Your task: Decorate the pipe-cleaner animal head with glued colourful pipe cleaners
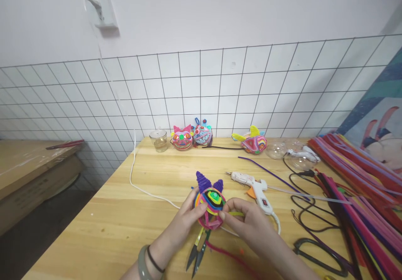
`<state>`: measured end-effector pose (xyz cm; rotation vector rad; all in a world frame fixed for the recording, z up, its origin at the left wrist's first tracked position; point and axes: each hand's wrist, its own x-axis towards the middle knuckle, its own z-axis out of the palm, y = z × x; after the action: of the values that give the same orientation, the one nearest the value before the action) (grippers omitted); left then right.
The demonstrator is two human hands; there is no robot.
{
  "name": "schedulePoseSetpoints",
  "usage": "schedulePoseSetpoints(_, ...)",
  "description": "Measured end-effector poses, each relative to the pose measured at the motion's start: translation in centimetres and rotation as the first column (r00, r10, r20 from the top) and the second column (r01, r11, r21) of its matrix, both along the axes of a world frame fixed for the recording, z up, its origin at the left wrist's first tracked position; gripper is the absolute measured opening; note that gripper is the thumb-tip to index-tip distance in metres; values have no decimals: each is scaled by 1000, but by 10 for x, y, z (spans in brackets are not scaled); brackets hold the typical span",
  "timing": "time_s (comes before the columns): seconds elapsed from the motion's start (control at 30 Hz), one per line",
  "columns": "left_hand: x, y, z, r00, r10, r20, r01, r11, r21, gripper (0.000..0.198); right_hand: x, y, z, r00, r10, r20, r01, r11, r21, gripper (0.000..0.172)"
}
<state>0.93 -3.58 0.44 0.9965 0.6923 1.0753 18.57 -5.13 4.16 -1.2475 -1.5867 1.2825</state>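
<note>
Between my hands is a round ornament (214, 200) wound with coloured pipe cleaners, with two purple pointed ears and a black, green and yellow eye shape. My left hand (188, 215) grips its left side, thumb across the front. At its right edge, my right hand (243, 217) pinches a yellow-green pipe cleaner (237, 214), whose end shows by the fingers; the fingertips hide the rest. Small scissors (197, 255) lie just below the ornament, blades toward me. A magenta pipe cleaner (224, 253) runs from beneath the ornament across the table.
Beyond my right hand lies a white glue gun (256, 188) with a cord. Finished pipe-cleaner figures (182, 138), a glass cup (158, 141) and clear plastic balls (276, 150) line the wall. Bundles of pipe cleaners (361, 175) and black-handled scissors (320, 255) occupy the right.
</note>
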Motion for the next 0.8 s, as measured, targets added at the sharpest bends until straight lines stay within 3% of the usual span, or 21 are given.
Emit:
schedulePoseSetpoints(0.23,1,0,3,999,48,-4,-48,998,-41,46,0,0,-1,1000,1,14,-2,999,49,22)
schedulePoseSetpoints(0.5,1,1,2,999,42,5,-42,999,-29,43,-3,-1,2,998,17,-62,-17,1000,-8,31)
schedulePoseSetpoints(0.8,3,2,1,999,-19,-25,19,1000,-14,38,-3,0,3,997,-13,-74,13,1000,1,35)
